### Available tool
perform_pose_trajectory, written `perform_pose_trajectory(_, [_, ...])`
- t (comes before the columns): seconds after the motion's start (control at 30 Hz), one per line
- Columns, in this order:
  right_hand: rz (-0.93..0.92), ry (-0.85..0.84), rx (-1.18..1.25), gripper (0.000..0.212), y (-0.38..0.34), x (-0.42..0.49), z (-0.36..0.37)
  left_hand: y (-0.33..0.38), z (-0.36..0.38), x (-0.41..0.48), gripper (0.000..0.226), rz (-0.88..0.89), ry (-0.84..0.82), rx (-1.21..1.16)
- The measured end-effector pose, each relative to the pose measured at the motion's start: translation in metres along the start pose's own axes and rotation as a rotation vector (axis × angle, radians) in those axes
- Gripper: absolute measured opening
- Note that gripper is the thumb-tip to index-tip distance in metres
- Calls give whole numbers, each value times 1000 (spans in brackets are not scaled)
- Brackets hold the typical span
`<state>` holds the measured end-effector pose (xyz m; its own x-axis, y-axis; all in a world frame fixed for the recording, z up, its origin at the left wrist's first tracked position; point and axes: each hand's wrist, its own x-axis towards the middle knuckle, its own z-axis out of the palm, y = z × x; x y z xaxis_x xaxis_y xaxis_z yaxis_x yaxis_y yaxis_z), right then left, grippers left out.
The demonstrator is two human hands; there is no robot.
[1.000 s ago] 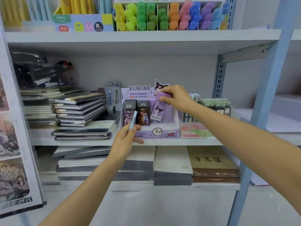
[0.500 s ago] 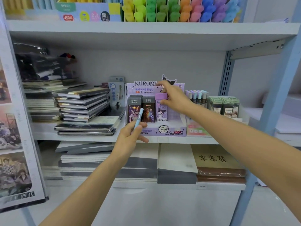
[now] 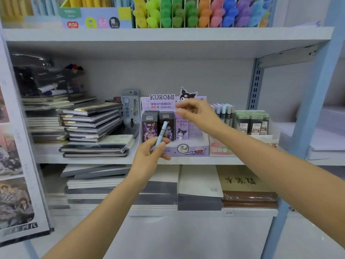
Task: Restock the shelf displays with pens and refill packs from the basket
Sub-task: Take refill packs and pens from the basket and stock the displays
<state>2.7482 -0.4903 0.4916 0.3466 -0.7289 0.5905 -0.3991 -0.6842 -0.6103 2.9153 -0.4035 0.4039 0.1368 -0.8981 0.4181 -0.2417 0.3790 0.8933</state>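
1. My left hand [image 3: 149, 157] has barely moved since half a second ago. Its thumb and fingers still pinch the lower end of the pale blue pen [image 3: 161, 132], which tilts up and right in front of the dark packs [image 3: 149, 128].
2. The purple pack [image 3: 182, 129], which my right hand was pinching a moment ago, now stands upright in the Kuromi box [image 3: 186, 150], just right of the two dark packs.
3. My right hand [image 3: 199, 116] has let go of it. It hovers above the pack's top with the fingers loosely spread and holding nothing. Blur keeps me from telling whether a fingertip still grazes the pack.
4. The view has shifted a little, so the shelves sit lower in the frame than before.
5. Posters [image 3: 13, 184] hang at the far left.
6. Stacked notebooks [image 3: 93, 128] lie on the middle shelf [image 3: 84, 159], left of the box.
7. Coloured highlighters [image 3: 186, 14] fill a rack on the shelf above.
8. Flat paper pads [image 3: 199, 184] lie on the shelf below.
9. Green packs [image 3: 252, 122] stand in a tray right of the box, near the blue post [image 3: 315, 109].
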Motion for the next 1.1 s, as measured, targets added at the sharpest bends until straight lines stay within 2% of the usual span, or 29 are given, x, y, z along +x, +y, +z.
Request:
perform_pose_trajectory(0.03, [50, -75, 125, 25, -4, -8, 0, 3, 5, 0, 19, 16, -5, -8])
perform_pose_trajectory(0.1, [69, -169, 223, 18, -8, -23, -2, 11, 20, 0, 18, 56, -29, -30])
perform_pose_trajectory(0.23, [60, -118, 281, 12, -5, -35, -29, 25, 53, 0, 17, 113, -95, -72])
perform_pose_trajectory(0.3, [86, -26, 285, 13, -1, -34, -57, 30, 67, 2, 19, 127, -103, -31])
perform_pose_trajectory(0.4, [51, 163, 207, 14, 6, -31, -105, 32, 82, 5, 34, 216, -113, 165])
perform_pose_trajectory(0.5, [13, 290, 92, 16, 16, -30, -143, 33, 95, 9, 43, 378, -152, 428])
perform_pose_trajectory(0.6, [9, 363, -3, 16, 30, -28, -159, 31, 107, 14, 56, 459, -237, 718])
perform_pose_trajectory(0.7, [9, 398, -94, 16, 47, -26, -159, 25, 115, 16, 63, 499, -259, 842])
perform_pose_trajectory(0.8, [7, 370, -152, 17, 61, -23, -147, 22, 115, 16, 63, 542, -230, 861])
perform_pose_trajectory(0.97, [-25, 232, -290, 16, 73, -17, -135, 19, 115, 17, 66, 572, -224, 879])
perform_pose_trajectory(1.1, [4, 182, -256, 16, 77, -12, -142, 16, 114, 18, 68, 578, -222, 885])
